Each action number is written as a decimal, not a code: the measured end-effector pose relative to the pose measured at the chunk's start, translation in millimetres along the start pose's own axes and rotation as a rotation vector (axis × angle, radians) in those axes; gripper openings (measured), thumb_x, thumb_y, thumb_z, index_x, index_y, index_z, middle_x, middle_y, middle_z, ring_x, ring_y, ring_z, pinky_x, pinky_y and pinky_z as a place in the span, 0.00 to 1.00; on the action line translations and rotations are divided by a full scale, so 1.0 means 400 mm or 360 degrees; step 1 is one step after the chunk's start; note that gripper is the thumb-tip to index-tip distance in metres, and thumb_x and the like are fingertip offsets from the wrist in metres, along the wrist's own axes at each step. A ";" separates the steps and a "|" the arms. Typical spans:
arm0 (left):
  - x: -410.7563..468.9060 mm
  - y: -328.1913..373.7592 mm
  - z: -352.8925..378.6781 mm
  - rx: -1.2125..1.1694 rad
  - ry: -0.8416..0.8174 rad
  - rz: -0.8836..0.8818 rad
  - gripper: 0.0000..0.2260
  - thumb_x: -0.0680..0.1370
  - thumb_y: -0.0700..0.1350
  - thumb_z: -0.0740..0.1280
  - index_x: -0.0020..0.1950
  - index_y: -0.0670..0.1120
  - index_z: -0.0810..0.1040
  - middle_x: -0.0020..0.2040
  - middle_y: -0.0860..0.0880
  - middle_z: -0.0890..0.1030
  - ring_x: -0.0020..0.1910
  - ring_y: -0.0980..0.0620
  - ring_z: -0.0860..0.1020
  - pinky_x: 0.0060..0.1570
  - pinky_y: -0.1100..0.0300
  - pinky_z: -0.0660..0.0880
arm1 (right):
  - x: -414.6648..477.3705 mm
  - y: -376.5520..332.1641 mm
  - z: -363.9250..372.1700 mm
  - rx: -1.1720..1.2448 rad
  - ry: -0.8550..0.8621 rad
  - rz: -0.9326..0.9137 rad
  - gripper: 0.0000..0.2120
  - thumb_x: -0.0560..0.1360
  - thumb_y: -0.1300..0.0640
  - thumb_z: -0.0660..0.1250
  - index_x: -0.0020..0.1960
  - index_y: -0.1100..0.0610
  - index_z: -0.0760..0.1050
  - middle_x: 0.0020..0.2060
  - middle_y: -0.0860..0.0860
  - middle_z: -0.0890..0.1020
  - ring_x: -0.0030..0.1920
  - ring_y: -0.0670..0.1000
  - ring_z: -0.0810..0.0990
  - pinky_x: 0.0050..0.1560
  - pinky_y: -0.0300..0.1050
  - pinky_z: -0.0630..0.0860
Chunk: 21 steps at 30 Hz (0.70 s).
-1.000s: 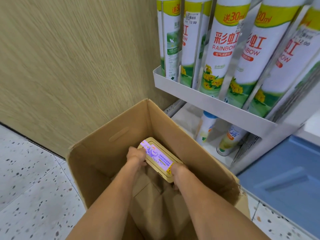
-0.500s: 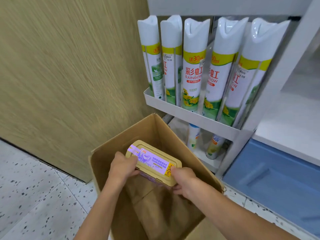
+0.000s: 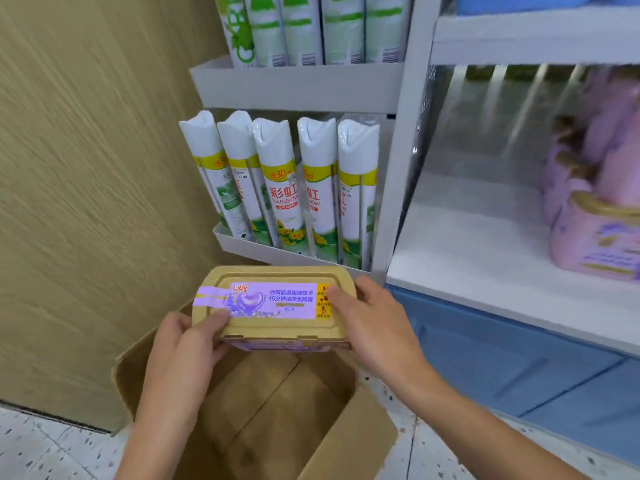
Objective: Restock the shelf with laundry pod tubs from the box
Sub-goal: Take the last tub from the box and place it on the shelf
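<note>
I've got the tan-lidded laundry pod tub with the purple label [image 3: 277, 306] up in both hands, held level above the open brown cardboard box [image 3: 263, 410] on the speckled floor. My left hand [image 3: 183, 344] clamps the tub's 9 o'clock end, thumb pressed flat on the lid edge, fingers wrapped underneath. My right hand [image 3: 370, 323] grips the 3 o'clock end, thumb on the yellow warning patch of the label, fingers curled around the side. At 12 o'clock, just past the tub, a row of tall white spray cans with green and yellow labels [image 3: 284, 188] stands in a grey rack. Out at 2 o'clock the white shelf board [image 3: 485, 251] has bare space, with blurred lilac tubs with gold lids [image 3: 599, 237] at its right end.
</note>
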State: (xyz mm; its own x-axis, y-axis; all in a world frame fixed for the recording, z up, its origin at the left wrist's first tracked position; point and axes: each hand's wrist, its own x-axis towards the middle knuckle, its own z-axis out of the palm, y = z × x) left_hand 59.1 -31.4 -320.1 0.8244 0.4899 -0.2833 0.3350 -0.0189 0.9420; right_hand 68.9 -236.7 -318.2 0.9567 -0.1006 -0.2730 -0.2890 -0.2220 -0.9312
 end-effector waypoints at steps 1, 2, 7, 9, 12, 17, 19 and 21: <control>-0.021 0.015 0.019 -0.0016 -0.0037 0.0041 0.16 0.79 0.39 0.70 0.38 0.45 0.64 0.41 0.43 0.80 0.40 0.53 0.83 0.53 0.50 0.79 | -0.014 -0.010 -0.031 0.0063 0.0040 -0.0016 0.10 0.81 0.48 0.62 0.50 0.52 0.78 0.44 0.47 0.85 0.35 0.38 0.82 0.25 0.28 0.70; -0.039 0.029 0.039 -0.0027 -0.0072 0.0077 0.16 0.79 0.39 0.69 0.38 0.46 0.63 0.40 0.43 0.79 0.37 0.55 0.82 0.51 0.51 0.80 | -0.031 -0.022 -0.062 0.0137 0.0085 -0.0028 0.09 0.81 0.50 0.63 0.49 0.54 0.78 0.41 0.48 0.85 0.31 0.37 0.81 0.23 0.28 0.69; -0.115 0.090 0.145 0.0026 -0.0320 0.0235 0.18 0.71 0.50 0.73 0.32 0.52 0.64 0.44 0.29 0.78 0.47 0.39 0.85 0.56 0.41 0.81 | -0.074 -0.033 -0.212 0.0161 0.0407 -0.0101 0.12 0.80 0.52 0.64 0.43 0.60 0.75 0.34 0.51 0.83 0.25 0.40 0.78 0.21 0.31 0.69; -0.131 0.103 0.185 0.0092 -0.0421 0.0271 0.17 0.65 0.56 0.73 0.30 0.52 0.66 0.47 0.30 0.82 0.50 0.36 0.85 0.57 0.37 0.80 | -0.080 -0.026 -0.265 0.0116 0.0540 -0.0133 0.13 0.79 0.50 0.64 0.42 0.58 0.74 0.30 0.48 0.82 0.26 0.41 0.77 0.23 0.32 0.69; -0.138 0.123 0.254 0.0148 -0.0514 0.0335 0.17 0.63 0.59 0.73 0.33 0.52 0.68 0.44 0.35 0.85 0.47 0.38 0.86 0.58 0.33 0.77 | -0.088 -0.022 -0.340 0.0030 0.0688 -0.0163 0.14 0.78 0.49 0.65 0.42 0.59 0.74 0.29 0.46 0.80 0.28 0.42 0.76 0.27 0.35 0.68; -0.155 0.156 0.375 0.0193 -0.0628 0.0463 0.16 0.64 0.61 0.71 0.30 0.54 0.68 0.45 0.34 0.82 0.49 0.36 0.84 0.57 0.32 0.77 | -0.089 -0.007 -0.439 0.0067 0.0884 -0.0153 0.13 0.77 0.46 0.64 0.47 0.56 0.78 0.40 0.50 0.83 0.45 0.53 0.81 0.45 0.50 0.75; -0.168 0.166 0.420 0.0212 -0.0652 0.0496 0.15 0.63 0.61 0.70 0.29 0.55 0.68 0.45 0.35 0.83 0.49 0.37 0.84 0.56 0.33 0.78 | -0.077 0.003 -0.469 0.0061 0.0939 -0.0133 0.11 0.77 0.47 0.64 0.44 0.53 0.78 0.39 0.47 0.82 0.45 0.52 0.81 0.45 0.52 0.76; -0.169 0.167 0.462 0.0242 -0.0664 0.0520 0.14 0.62 0.60 0.70 0.29 0.54 0.68 0.44 0.36 0.83 0.48 0.38 0.84 0.54 0.34 0.79 | -0.056 0.019 -0.496 0.0078 0.0990 -0.0109 0.12 0.76 0.47 0.64 0.42 0.54 0.77 0.37 0.47 0.82 0.44 0.54 0.82 0.45 0.54 0.78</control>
State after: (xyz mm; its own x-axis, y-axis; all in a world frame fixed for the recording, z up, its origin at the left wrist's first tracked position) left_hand 110.2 -226.9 -271.2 0.9971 0.0511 -0.0566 0.0678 -0.2531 0.9651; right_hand 38.7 -428.4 -271.1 0.7705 -0.6365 -0.0342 -0.2118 -0.2050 -0.9556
